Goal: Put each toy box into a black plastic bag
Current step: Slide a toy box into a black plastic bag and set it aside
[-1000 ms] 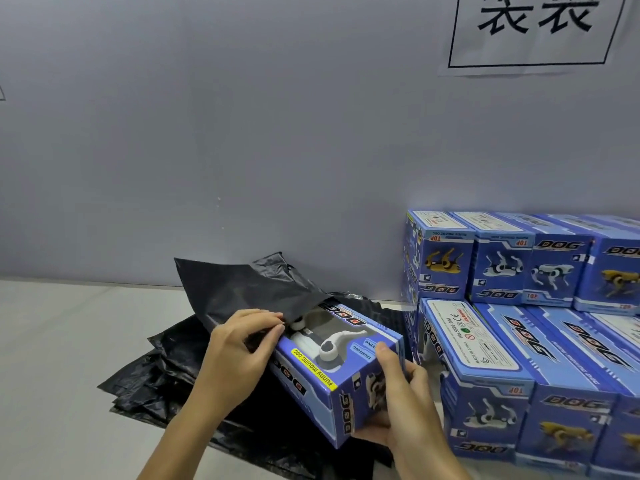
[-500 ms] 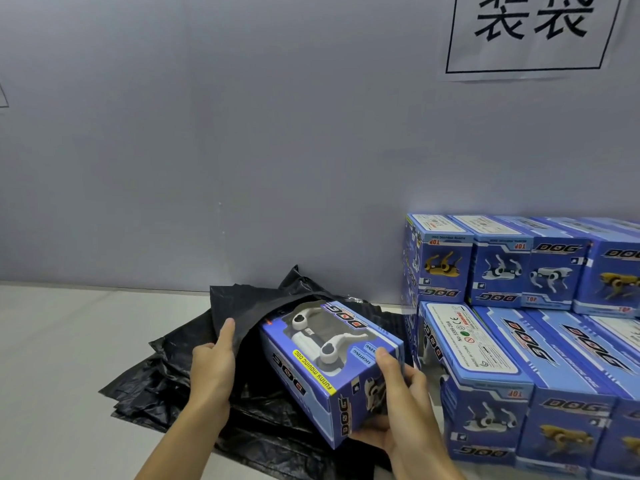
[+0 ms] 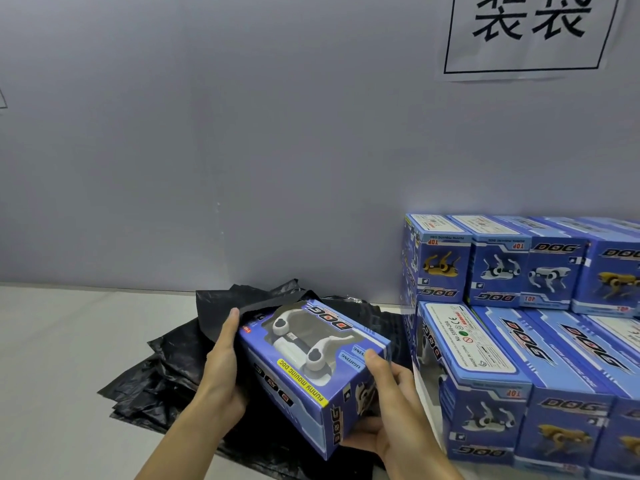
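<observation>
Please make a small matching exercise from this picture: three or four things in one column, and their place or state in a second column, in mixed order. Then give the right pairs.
Things:
1. left hand
2. right hand
3. stacked toy boxes
4. paper sign

Places or states:
A. on the wall, top right
B. holds the edge of the black plastic bag
C. by the wall, at the right
D. grips the near end of the toy box

Pairs: 1-B, 2-D, 3-C, 4-A

Two hands are in view, the left hand [image 3: 221, 362] and the right hand [image 3: 391, 407]. One blue toy box [image 3: 311, 372] is held apart from the stack of blue toy boxes [image 3: 519, 341], where at least eight show. One pile of black plastic bags [image 3: 162, 368]; the number in it cannot be told. One paper sign [image 3: 530, 32].
</observation>
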{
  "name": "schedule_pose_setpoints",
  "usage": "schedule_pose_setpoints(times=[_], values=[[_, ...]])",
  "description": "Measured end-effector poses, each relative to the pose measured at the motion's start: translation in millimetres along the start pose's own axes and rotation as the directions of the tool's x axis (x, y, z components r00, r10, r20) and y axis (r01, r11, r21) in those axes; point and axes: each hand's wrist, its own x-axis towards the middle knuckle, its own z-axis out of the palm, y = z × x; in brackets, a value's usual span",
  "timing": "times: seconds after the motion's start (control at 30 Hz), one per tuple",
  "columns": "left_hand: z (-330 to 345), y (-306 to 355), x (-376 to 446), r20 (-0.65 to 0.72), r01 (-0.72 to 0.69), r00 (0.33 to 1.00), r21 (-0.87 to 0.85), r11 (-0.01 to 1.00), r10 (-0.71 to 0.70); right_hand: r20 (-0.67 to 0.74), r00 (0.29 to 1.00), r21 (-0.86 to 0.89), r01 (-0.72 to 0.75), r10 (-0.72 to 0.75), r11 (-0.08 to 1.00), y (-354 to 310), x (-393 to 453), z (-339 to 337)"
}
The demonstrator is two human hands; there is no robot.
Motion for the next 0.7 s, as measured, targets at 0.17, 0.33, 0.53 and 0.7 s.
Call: schedule_pose_setpoints(times=[0.17,0.33,0.53,0.7], values=[[10,-2,-8,0.044,0.071,0.996,0.027,0.997,-0.073,-0.031,0.999,0.028,-0.011,0.011,1.0,3,1,1],[18,-6,-15,0.17,0.101,0.98,0.044,0.994,-0.107,-0.059,0.998,0.093,-0.002,0.007,0.996,0,1,0],[12,4,-18,0.213,0.079,0.973,0.051,0.996,-0.088,-0.063,0.998,0.131,0.014,-0.006,0.991,1,-1,2],[5,11,-12,0.162,0.05,0.986,-0.068,0.996,-0.039,-0.036,0.999,0.057,0.036,-0.034,0.998,4,1,1]])
